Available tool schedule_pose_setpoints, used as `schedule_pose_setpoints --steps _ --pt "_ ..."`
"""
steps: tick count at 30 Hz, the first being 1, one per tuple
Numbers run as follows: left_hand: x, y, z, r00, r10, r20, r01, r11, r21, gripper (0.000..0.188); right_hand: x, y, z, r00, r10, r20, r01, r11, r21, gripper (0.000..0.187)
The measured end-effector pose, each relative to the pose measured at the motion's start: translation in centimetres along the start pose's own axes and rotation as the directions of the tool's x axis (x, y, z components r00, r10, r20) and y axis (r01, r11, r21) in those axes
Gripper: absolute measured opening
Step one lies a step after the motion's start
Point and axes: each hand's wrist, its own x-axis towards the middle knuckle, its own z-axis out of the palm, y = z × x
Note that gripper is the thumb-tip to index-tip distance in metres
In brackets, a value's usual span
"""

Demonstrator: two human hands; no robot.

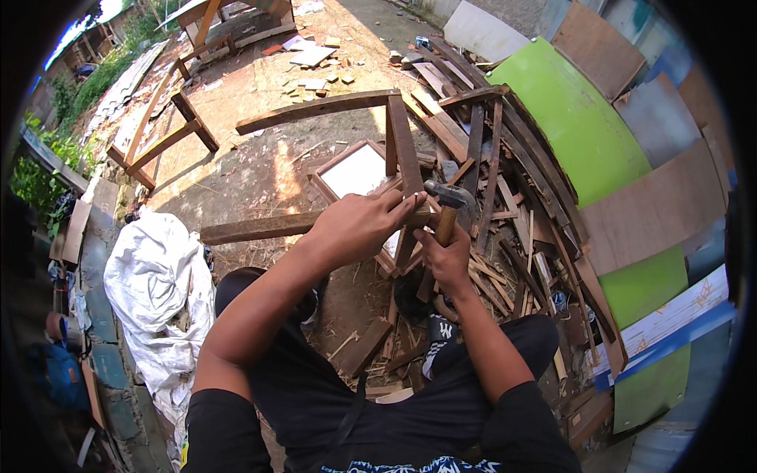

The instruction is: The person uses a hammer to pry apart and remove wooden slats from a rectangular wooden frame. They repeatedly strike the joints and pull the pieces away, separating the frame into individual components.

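My right hand is wrapped around the wooden handle of a hammer, its dark metal head close to a corner of a brown wooden frame. At that same corner my left hand lies over the timber, with fingertips pinched together right beside the hammer head. Whatever is between those fingertips is too small to make out. One beam of the frame reaches left below my left wrist; another runs left at the far end, joined to an upright piece.
Beneath the frame lies a white panel with a wooden border. A heap of timber strips fills the right, beside green boards. A white sack lies at left. Another wooden frame stands farther off, near scattered tile pieces.
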Motion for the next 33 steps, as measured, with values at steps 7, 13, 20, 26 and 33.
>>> schedule_pose_setpoints --steps 7,13,20,26,33 --pt "-0.2 0.0 -0.9 0.999 0.004 0.043 -0.003 1.000 -0.015 0.068 0.0 -0.5 0.1 0.992 0.111 0.055 -0.107 0.992 -0.071 0.030" --pt "-0.1 0.1 -0.9 0.997 -0.059 0.051 0.063 0.994 -0.092 0.062 0.0 -0.8 0.9 0.995 -0.003 0.095 0.007 0.999 -0.037 0.033" --pt "0.6 0.0 -0.9 0.987 -0.093 0.131 0.097 0.995 -0.030 0.071 -0.1 -0.7 0.8 0.996 0.009 0.087 -0.004 0.998 -0.058 0.031" --pt "1.4 0.3 -1.4 0.977 -0.088 0.195 0.085 0.996 0.024 0.080 0.0 -0.9 0.4 0.995 -0.013 0.094 0.021 0.996 -0.086 0.031" --pt "1.3 0.5 -1.7 0.958 -0.125 0.257 0.129 0.992 -0.001 0.075 0.0 -1.0 0.4 0.995 -0.004 0.102 0.014 0.995 -0.102 0.032"
